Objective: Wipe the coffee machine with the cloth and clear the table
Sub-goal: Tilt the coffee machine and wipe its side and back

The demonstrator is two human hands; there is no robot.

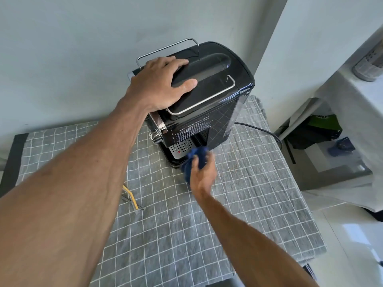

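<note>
the left hand [160, 84] lies flat on top of the machine [204, 96], fingers [178, 63] spread over the lid and gripping nothing, most likely to brace it so it does not slide on the checked cover [238, 204] while the lower part gets rubbed. the machine stands at the back of the desk [15, 160], near the wall, its cord [261, 130] trailing off to the right. the right hand [204, 172] is low at the machine's base, by the drip tray [179, 149], fingers closed around the bunched blue cloth [198, 157]. that hand and cloth are motion-blurred, so whether the cloth touches the tray cannot be told. a yellow and metal object [131, 196] lies on the cover, partly hidden behind the left forearm; what it is stays unclear, though it probably needs clearing later.
</note>
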